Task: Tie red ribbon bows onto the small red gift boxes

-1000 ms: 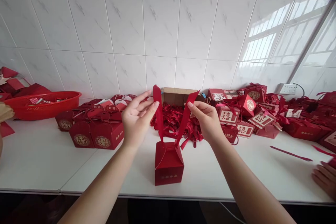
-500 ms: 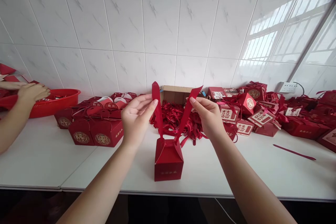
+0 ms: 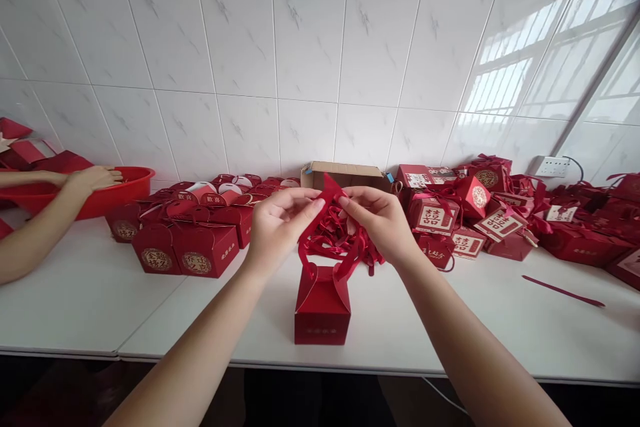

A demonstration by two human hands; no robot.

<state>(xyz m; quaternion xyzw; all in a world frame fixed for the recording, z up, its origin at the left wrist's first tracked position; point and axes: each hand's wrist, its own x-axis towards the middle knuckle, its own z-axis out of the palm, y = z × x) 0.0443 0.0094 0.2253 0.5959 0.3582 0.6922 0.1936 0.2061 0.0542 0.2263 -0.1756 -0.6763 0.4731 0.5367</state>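
A small red gift box (image 3: 323, 313) stands upright on the white table in front of me. A red ribbon (image 3: 304, 259) runs through its top, and both ends rise above it. My left hand (image 3: 285, 223) pinches one end between thumb and fingers. My right hand (image 3: 375, 220) pinches the other end, close beside the left. The two ends meet and overlap between my fingertips. Behind my hands lies a heap of loose red ribbons (image 3: 330, 240), partly hidden, in front of an open cardboard box (image 3: 345, 173).
Rows of red gift boxes (image 3: 185, 250) stand to the left. More boxes with ribbons (image 3: 433, 217) are piled at right, near a power strip (image 3: 550, 167). One ribbon (image 3: 563, 291) lies on the table (image 3: 500, 333). At far left, another person's hands (image 3: 95, 179) reach into a red basin (image 3: 143, 180).
My hands have come together, bringing the two ribbon ends from apart to overlapping above the box. The other person's hands have moved right, over the basin.
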